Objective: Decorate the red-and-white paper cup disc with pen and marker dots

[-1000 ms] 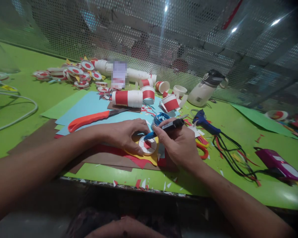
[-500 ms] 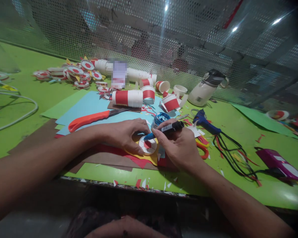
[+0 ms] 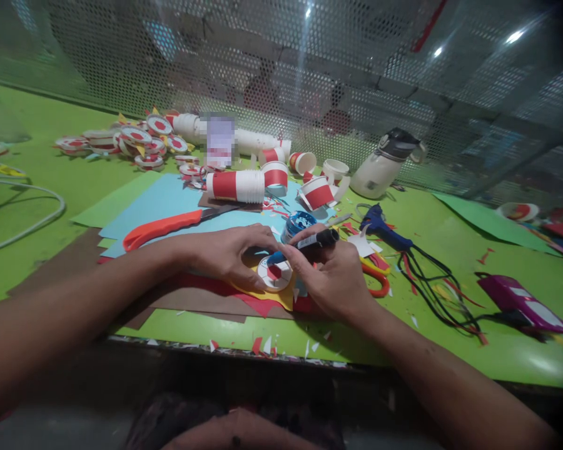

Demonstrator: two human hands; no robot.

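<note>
My right hand (image 3: 338,278) grips a marker pen (image 3: 316,241) with a black end and a blue front. Its tip meets the upper part of a white paper disc (image 3: 281,282) that has a red shape in its middle and dark lines around it. Fingers and thumb of my left hand (image 3: 228,253) close around the disc's left side and keep it steady. Under the disc lies a yellow paper piece (image 3: 287,301), on top of red and brown sheets (image 3: 187,299). Just beyond my hands stands a clear tub with blue contents (image 3: 294,224).
An orange-handled knife (image 3: 164,230) lies on blue paper (image 3: 136,215). Stacked paper cups (image 3: 237,186) and many finished-looking discs (image 3: 136,134) sit behind. To the right are scissors (image 3: 378,284), a blue glue gun (image 3: 387,228) with cable, a purple box (image 3: 520,300) and a bottle (image 3: 380,172).
The whole view has shifted slightly, so everything sits a little further left. Both hands keep the same hold, with the marker tip still at the disc's upper part.
</note>
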